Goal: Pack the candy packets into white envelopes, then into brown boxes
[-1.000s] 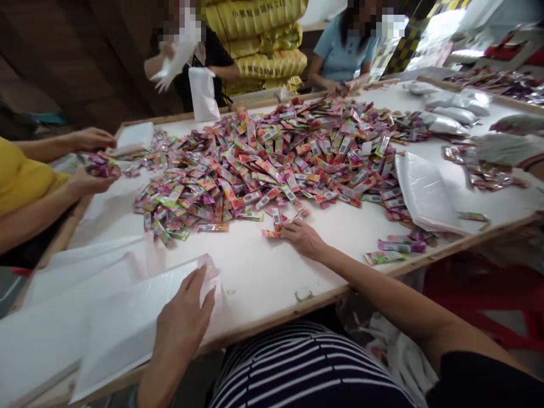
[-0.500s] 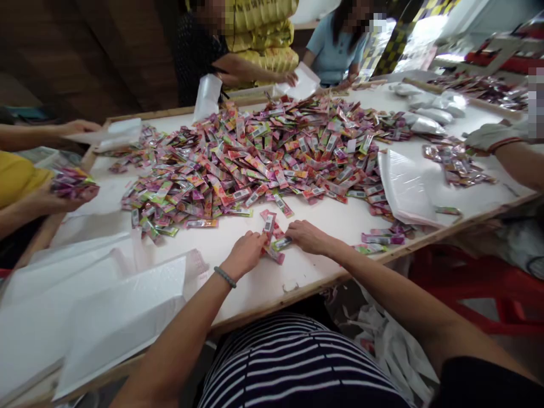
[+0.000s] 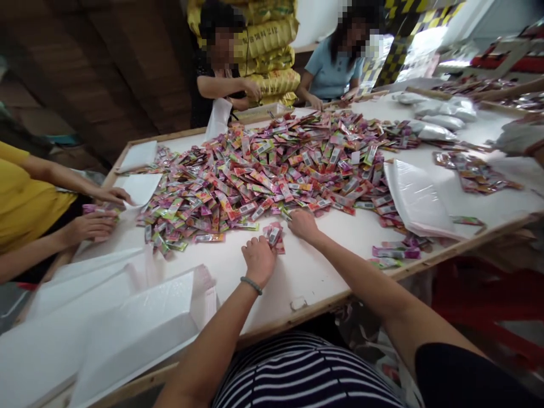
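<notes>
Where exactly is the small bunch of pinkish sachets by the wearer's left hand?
On the white wood-edged table, find the large heap of shiny multicoloured sachets. Just nearer the wearer lies the small pinkish bunch, against the left hand with the grey-green bracelet. Unlike the heap, it touches that hand.

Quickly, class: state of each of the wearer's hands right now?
Left hand: curled against a few packets; hold unclear.
Right hand: at the packet pile; grip hidden.

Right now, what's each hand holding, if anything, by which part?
Left hand: at the left side of a packet bunch, grip hidden. Right hand: at the packet pile's near edge; can't tell if anything's held.
</notes>
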Motion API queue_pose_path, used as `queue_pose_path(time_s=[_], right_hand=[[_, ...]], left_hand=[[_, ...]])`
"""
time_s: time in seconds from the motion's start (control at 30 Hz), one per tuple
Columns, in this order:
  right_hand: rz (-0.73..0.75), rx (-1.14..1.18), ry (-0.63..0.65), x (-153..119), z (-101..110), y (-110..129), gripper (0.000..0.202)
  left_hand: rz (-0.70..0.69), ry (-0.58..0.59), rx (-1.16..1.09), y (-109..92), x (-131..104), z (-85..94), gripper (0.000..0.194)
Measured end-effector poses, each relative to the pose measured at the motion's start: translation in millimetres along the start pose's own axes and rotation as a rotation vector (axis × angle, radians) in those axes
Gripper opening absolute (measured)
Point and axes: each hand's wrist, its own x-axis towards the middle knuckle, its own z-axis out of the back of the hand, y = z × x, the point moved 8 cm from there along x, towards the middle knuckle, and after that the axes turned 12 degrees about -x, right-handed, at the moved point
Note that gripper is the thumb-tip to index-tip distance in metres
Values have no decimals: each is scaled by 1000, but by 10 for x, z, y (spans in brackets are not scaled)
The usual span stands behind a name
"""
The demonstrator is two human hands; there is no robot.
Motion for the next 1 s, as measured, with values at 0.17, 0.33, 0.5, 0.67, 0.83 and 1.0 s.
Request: queue_pose_path(time_s=[0.17,0.33,0.5,0.67,0.83,1.0], right_hand=[[47,-4,50,-176,-114,-147,27],[199,88,12,-321,-54,-74,30],[711,-9,-150,-311,117,496,37],[839,-205,-39,-493,-114,568,54],[745,-138,-40,-1066,-212,587,40],[841,224,189,-1212,-10,717,25]], left_hand=[[-57,67,43,203,-129,1,30],[-147,121,35,315,-486,-11,27],[-512,260,44,-35,-854,-241,28],[-511,113,-26,-29,-961,-120,35],[-478,67,-110,146,-945,-142,100],[-448,231,-125,230,-914,-353,81]])
